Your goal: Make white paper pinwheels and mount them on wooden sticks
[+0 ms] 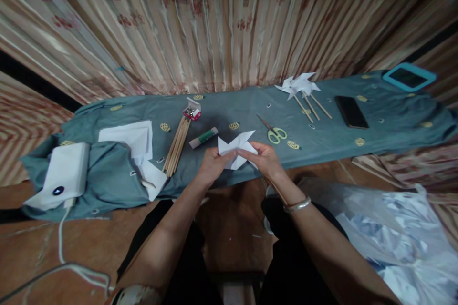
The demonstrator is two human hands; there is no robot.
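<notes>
Between my two hands is a white paper pinwheel (236, 144) with pointed blades, held over the front edge of the cloth-covered table. My left hand (212, 164) grips its left side, thumb pressed near the centre. On the other side my right hand (266, 158) pinches it, its thumb also reaching the middle. A green-and-white glue stick (203, 137) lies just beyond my left hand. Scissors (272, 131) with pale green handles rest beyond my right hand. Whether a pin sits at the pinwheel's centre is hidden by my thumbs.
Left of the glue stick lie wooden sticks (177, 147), an open box of pins (192, 109) and white paper sheets (132, 138). A white device (66, 171) with a cable sits far left. Finished pinwheels (300, 86), a phone (351, 112) and a blue-framed tablet (410, 76) lie right.
</notes>
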